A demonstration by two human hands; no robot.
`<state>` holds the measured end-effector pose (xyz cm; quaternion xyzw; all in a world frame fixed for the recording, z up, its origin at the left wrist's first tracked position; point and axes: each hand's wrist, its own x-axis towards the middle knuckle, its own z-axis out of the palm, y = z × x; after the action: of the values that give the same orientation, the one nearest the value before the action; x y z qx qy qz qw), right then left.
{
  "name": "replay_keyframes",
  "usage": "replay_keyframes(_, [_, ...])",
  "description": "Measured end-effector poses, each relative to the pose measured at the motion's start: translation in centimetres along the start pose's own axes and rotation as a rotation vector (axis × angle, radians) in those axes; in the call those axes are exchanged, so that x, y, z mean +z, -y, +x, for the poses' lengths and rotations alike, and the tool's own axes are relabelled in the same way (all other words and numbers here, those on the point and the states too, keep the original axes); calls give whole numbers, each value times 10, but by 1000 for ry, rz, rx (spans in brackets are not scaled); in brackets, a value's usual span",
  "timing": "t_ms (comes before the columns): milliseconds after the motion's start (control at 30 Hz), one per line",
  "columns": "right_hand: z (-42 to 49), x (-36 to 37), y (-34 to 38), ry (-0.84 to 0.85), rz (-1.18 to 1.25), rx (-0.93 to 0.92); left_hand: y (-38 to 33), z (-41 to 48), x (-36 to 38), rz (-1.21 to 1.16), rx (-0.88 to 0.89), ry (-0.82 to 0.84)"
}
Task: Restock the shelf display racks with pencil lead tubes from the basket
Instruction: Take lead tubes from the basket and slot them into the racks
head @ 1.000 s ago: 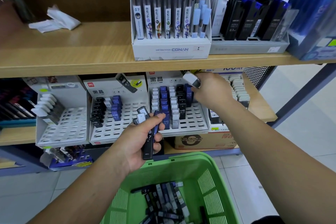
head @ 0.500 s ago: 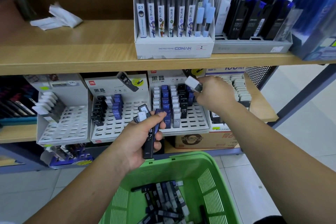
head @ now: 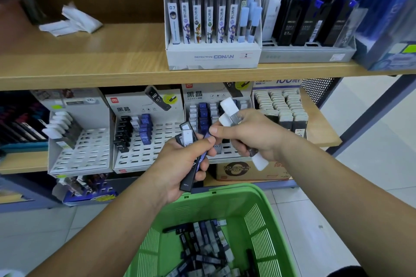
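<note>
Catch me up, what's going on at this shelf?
A person is restocking pencil lead tubes. The left hand grips a bundle of tubes. The right hand holds white-capped tubes and reaches its thumb to a blue tube in that bundle. The green basket below holds more loose tubes. The display racks are part filled.

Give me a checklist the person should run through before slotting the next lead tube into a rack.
1. Left hand has its fingers curled round its bunch of tubes: ok.
2. Right hand pinches the top of the blue tube in that bunch: ok, it seems.
3. Right hand has fingers to spare: not ok, it also holds white-capped tubes.
4. Empty slots in the middle rack: ok, many show.
5. Room in the blue column of the right rack: cannot tell, the hands hide its front.
6. Stock in the green basket: ok, loose tubes lie inside.
</note>
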<state>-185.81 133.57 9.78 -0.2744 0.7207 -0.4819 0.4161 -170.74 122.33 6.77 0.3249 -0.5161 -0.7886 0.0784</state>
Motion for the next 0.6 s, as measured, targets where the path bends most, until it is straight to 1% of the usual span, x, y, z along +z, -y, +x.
replay_keyframes(100, [-3, -1, 0, 8, 42, 13, 1, -3, 3, 20, 10, 18])
replay_keyframes(167, [-6, -1, 1, -24, 49, 0, 1, -4, 0, 44, 16, 19])
replay_keyframes(333, [-6, -8, 3, -246, 140, -27, -4, -9, -12, 58, 23, 23])
replay_keyframes(400, [-5, -7, 3, -284, 144, -45, -4, -11, -18, 58, 27, 8])
replay_keyframes(533, [-5, -2, 3, -281, 152, -61, -7, -14, -28, 24, 6, -24])
replay_keyframes(600, [-9, -3, 4, -218, 99, -62, -10, -14, -33, -27, 1, -77])
